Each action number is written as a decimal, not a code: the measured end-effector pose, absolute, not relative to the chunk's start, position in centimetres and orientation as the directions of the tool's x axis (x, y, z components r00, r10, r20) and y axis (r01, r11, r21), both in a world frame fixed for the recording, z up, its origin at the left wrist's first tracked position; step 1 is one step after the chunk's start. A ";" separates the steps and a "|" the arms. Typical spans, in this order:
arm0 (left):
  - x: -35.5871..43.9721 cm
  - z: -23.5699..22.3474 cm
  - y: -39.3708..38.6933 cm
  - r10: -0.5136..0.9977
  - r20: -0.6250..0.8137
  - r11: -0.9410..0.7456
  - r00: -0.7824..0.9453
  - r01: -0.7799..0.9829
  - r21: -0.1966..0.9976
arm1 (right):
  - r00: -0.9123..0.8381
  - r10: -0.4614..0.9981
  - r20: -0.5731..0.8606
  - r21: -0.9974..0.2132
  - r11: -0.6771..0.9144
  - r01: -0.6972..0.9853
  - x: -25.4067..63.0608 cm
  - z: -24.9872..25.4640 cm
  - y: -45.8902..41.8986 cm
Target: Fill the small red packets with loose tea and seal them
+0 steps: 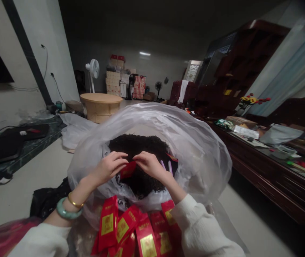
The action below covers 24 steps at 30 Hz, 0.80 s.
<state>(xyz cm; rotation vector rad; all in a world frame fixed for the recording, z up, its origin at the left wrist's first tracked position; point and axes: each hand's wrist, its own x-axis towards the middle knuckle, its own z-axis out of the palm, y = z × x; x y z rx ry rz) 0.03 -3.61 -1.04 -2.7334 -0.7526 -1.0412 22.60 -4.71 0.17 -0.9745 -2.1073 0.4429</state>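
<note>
Two hands pinch a red packet over dark shreds inside a translucent bag.

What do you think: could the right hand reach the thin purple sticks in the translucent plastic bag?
Probably yes: the sticks show uncovered tops beside the right hand, though it seems busy at a red packet.

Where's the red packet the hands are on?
Head view, just left of centre: the red packet is at the left hand and right hand, within the translucent bag's opening.
</note>
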 end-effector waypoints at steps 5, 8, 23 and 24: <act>0.4 0.1 -4.6 0.359 0.642 -0.872 0.677 0.488 -0.027 | -0.249 0.785 0.568 -0.648 0.612 0.454 22.9 0.3 -4.3; 0.5 0.4 -4.8 0.319 0.651 -0.871 0.689 0.483 -0.085 | -0.099 0.797 0.595 -0.678 0.565 0.471 23.7 0.6 -3.9; 1.4 1.0 -5.1 0.376 0.464 -0.841 0.802 0.506 -0.193 | -0.673 0.645 0.363 -0.039 0.732 0.680 21.1 0.8 -5.8; 1.4 1.2 -5.0 0.389 0.448 -0.836 0.805 0.513 -0.196 | -0.670 0.649 0.360 -0.029 0.725 0.688 20.9 0.6 -5.7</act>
